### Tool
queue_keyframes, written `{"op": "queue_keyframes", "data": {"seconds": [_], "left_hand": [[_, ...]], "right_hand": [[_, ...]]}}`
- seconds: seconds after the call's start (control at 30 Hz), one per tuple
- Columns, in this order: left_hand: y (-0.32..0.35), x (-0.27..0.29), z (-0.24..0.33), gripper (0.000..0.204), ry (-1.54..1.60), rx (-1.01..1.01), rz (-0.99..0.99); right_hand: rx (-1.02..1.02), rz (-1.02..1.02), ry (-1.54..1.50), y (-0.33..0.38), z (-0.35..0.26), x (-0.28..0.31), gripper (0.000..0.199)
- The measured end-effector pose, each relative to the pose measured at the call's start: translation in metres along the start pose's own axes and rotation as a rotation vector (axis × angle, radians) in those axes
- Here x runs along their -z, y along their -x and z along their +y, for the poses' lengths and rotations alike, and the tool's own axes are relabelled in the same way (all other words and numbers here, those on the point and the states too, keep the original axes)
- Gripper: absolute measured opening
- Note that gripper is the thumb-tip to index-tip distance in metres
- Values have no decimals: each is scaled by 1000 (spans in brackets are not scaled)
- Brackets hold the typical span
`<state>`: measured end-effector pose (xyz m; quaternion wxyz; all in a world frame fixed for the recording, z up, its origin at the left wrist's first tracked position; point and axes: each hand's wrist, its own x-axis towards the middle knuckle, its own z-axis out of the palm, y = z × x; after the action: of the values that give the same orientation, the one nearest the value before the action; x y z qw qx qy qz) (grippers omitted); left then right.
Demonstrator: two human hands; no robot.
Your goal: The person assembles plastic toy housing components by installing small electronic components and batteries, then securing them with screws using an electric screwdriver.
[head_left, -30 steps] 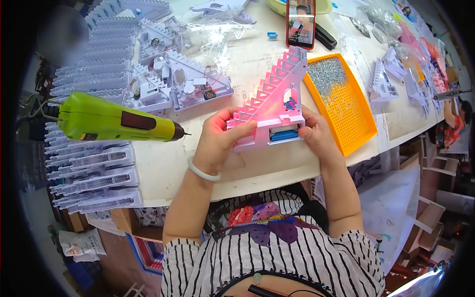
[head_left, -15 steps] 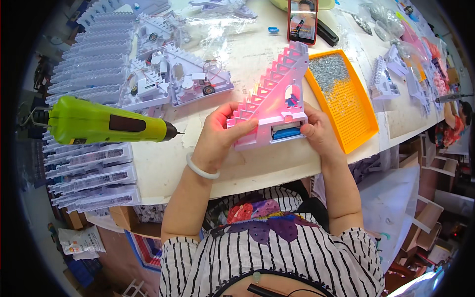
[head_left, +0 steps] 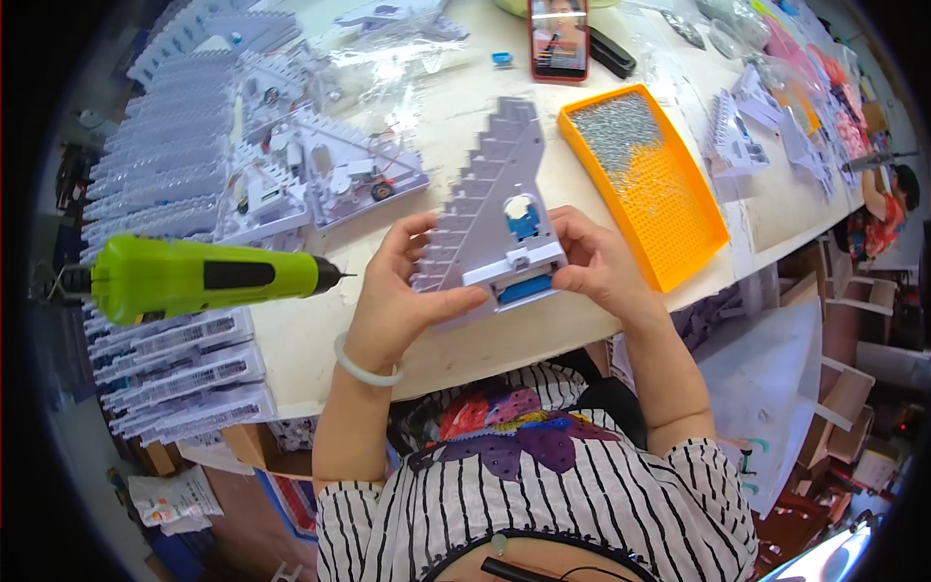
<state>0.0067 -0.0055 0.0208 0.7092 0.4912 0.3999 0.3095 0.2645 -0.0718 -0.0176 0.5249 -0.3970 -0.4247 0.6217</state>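
Between both hands I hold a pale lavender plastic staircase-shaped toy housing [head_left: 490, 199], tilted up off the table. It has a stepped left edge, a round hole with a blue piece in it, and a slot showing a blue part along its lower edge. My left hand [head_left: 398, 291] grips the lower left corner, its thumb lying on the front face. My right hand [head_left: 601, 262] grips the lower right side, thumb near the slot's end. A lime-green electric screwdriver [head_left: 208, 278] hangs at the left, its bit pointing toward my left hand.
An orange tray [head_left: 679, 238] with many small screws lies right of the housing. Stacked lavender housings [head_left: 160, 165] and opened ones with wiring [head_left: 344, 160] fill the left side. A phone [head_left: 560, 44] stands at the back. More parts [head_left: 737, 136] lie at right; another person [head_left: 887, 228] is beyond.
The housing has shifted slightly left and turned, and the pink-red glow on it is gone. Both hands still hold it. The whole view has shifted a little.
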Motion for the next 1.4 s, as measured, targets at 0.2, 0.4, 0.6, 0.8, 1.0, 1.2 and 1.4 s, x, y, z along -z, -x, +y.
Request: {"op": "queue_keyframes", "data": {"seconds": [0.2, 0.4, 0.6, 0.8, 1.0, 1.2, 1.4], "left_hand": [[14, 0, 4, 93, 39, 74, 7], [24, 2, 13, 95, -14, 35, -41], [21, 1, 14, 95, 11, 347, -37], [17, 7, 15, 84, -284, 377, -198], [14, 0, 19, 72, -1161, -394, -63], [-12, -33, -4, 56, -1049, -646, -191], [-7, -55, -2, 59, -1114, -696, -226]], "right_hand": [[-139, -98, -62, 3, 3, -7, 55], [-240, -114, -91, 12, -3, -16, 52], [-324, 104, 312, 28, -18, -36, 41], [-316, 163, 673, 33, -24, -42, 42], [-435, 140, 822, 23, -31, -39, 53], [-412, -20, 1093, 13, -45, -37, 50], [-77, 9, 984, -2, -108, -25, 49]]}}
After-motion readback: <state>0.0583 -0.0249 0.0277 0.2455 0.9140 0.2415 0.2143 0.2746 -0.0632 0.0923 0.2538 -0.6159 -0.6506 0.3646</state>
